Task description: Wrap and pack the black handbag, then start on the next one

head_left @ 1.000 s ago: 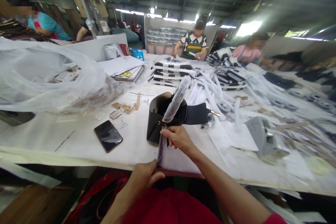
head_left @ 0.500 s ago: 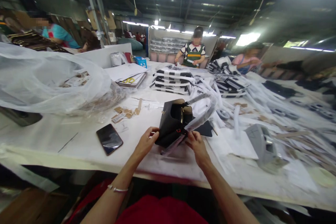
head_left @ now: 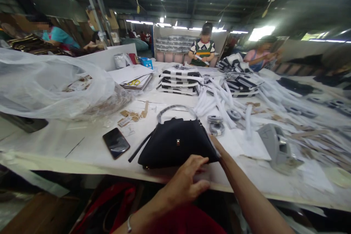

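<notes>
A black handbag stands at the table's front edge, its metal clasp toward me. Its handle is wrapped in clear plastic and arches up behind, and a dark strap sticks out at its left. My left hand is in front of the bag's lower right part, thumb apart from the fingers, nothing held in it. At the bag's right side is my right hand, its fingers hidden behind the bag, so its grip does not show.
A phone and brown tags lie to the left, near a large plastic bag. To the right stands a grey tape dispenser. Wrapped stacks and white strips lie farther back. Co-workers are around the table.
The handbag has turned from showing its open top to showing its clasp side. My left hand has left its left side and moved right, in front of it; my right hand has gone behind its right side.
</notes>
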Available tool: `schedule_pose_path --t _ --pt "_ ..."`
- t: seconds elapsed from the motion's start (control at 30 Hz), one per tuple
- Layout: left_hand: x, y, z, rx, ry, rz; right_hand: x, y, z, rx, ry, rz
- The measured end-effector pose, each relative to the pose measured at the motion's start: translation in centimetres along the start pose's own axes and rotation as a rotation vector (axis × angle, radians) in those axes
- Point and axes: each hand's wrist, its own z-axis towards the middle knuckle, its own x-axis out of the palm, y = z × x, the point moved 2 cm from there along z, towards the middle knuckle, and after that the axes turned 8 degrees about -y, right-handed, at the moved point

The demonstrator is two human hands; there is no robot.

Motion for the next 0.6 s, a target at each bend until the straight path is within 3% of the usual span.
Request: schedule_pose_path --t 0.07,0.13,0.23,0.3,0.4,0.5,0.6 --pt "-0.8 -0.4 0.2 0.024 0.015 0.118 -1.2 -0.5 0.9 0.065 -0.077 -0.001" --pt "-2.9 -0.7 0.3 0.113 -0.094 0.302 -2.7 0.1 1.1 0.057 -0.191 -0.042" --pt "-6.7 -0.7 0.5 0.238 -0.328 0.707 -3.8 2.8 0.2 -0.158 -0.228 -0.218" --pt "-8.6 0.0 0.7 0.222 -0.384 0.975 -2.7 5.0 -1.1 -0.387 -0.079 -0.364" --pt "-9.4 1.6 1.0 0.104 -0.304 1.180 0.6 6.8 -3.1 -0.650 0.268 -0.628" --pt "-9.0 3.0 1.0 0.007 -0.190 1.190 3.4 6.6 -4.0 -0.651 0.546 -0.915" --pt "-9.0 3.4 0.8 -0.052 -0.113 1.140 4.3 6.4 -4.0 -0.592 0.655 -1.032"
